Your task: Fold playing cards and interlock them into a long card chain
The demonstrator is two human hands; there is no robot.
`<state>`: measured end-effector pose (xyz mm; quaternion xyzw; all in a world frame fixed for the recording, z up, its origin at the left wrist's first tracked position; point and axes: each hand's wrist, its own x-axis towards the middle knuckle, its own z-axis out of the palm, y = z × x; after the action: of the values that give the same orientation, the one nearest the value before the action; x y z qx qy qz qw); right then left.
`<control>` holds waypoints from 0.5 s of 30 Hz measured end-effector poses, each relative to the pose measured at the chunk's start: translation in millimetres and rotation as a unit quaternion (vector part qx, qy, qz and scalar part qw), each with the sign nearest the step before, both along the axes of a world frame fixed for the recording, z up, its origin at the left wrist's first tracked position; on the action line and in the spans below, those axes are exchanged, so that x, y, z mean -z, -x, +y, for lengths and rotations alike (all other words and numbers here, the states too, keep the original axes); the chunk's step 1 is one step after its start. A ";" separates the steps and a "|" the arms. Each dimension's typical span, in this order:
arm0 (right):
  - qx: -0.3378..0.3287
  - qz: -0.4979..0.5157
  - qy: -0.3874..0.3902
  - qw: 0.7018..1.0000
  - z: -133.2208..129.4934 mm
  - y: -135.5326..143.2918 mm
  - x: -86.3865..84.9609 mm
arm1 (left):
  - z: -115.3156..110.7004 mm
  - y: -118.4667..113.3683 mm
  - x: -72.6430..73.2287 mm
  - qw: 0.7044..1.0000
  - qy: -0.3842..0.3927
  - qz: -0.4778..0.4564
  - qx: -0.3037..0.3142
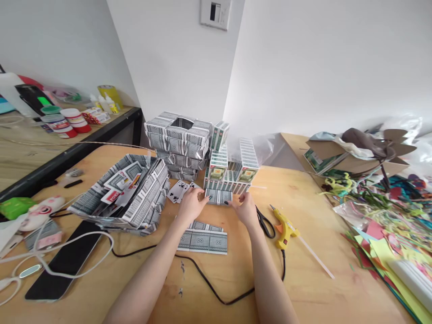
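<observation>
A small panel of grey-backed playing cards lies between my hands, in front of stacked card boxes. My left hand grips its left end, with the thumb on top. At its right end, my right hand holds the near edge with the thumb, its other fingers curled and partly hidden. Face-up club cards lie behind my left hand. Nearer me lies a flat row of joined grey cards, with more cards partly under it. Behind the panel, green-and-white card boxes form a base with two raised stacks.
A card-covered basket full of cards stands left, beside a card-covered tissue-box shape. Black-handled scissors and a yellow glue gun lie right; its black cable crosses the front. A phone and paper scraps flank the sides.
</observation>
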<state>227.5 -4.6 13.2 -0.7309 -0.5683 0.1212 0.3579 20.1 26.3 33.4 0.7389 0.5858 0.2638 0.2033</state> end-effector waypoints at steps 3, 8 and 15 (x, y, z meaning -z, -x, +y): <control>-0.138 0.005 0.114 0.984 -10.3 5.7 -21.5 | -2.0 17.7 -16.2 0.995 0.036 0.055 0.078; -0.291 -0.095 0.278 0.910 -36.8 50.2 -51.3 | -17.0 36.9 -33.2 0.937 0.191 0.200 0.212; -0.333 -0.217 0.295 0.869 -44.8 96.5 -47.0 | -30.1 18.2 -42.2 0.909 0.219 0.296 0.193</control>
<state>131.1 -49.4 60.2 -0.5777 -0.7790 0.2340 -0.0682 1.9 -3.8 75.6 0.8186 0.5081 -0.1467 0.2241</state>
